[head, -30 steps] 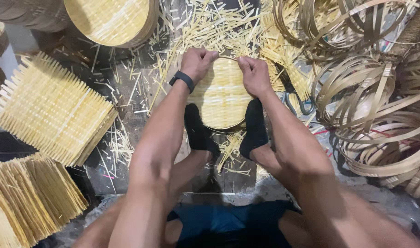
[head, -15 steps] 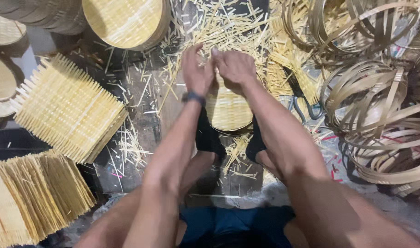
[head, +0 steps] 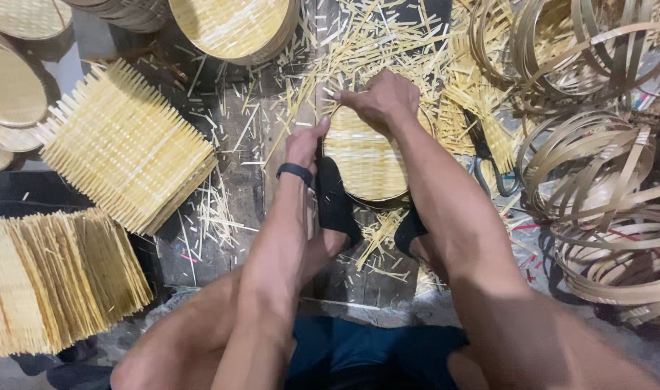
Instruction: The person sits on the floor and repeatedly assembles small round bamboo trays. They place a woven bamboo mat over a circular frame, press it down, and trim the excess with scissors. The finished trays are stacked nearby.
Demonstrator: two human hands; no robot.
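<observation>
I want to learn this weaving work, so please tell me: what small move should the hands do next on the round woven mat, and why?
Probably turn the round woven mat a little between the feet. The right hand presses on its far rim and the left hand touches its left edge, so only that part of the rim is being worked; the near edge by the dark socks looks untouched.

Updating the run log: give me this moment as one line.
left hand: on left rim of round woven bamboo tray | right hand: gripping top rim | black-socked feet: pinning tray | floor: loose bamboo slivers
</observation>
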